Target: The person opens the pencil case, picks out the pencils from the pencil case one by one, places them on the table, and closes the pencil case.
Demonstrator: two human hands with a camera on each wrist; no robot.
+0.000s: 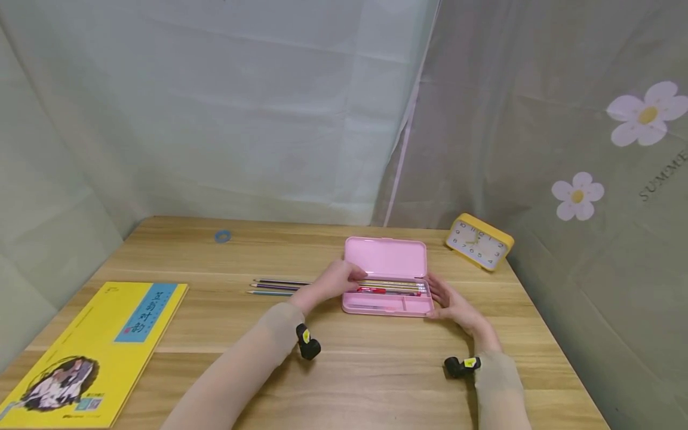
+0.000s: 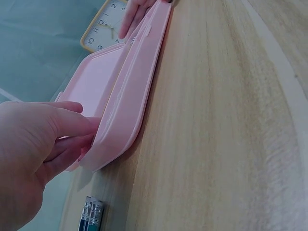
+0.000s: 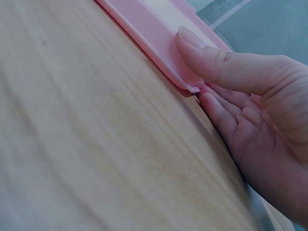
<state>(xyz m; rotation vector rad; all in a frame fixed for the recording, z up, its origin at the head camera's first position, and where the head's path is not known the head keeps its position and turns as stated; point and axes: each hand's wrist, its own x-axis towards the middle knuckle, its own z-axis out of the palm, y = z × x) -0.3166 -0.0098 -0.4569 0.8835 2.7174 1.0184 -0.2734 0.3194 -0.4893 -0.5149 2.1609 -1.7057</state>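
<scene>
Yellow book (image 1: 91, 352), blue ring (image 1: 217, 237); yellow clock (image 1: 479, 242)

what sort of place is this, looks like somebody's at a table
Probably a study desk, perhaps in a curtained-off corner: an open pink pencil case and a yellow book on the wooden tabletop suggest study, while hanging cloth encloses it. The wider room isn't shown.

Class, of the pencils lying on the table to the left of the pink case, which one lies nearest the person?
The teal pencil: it is the frontmost, while the darker pencils lie behind it.
</scene>
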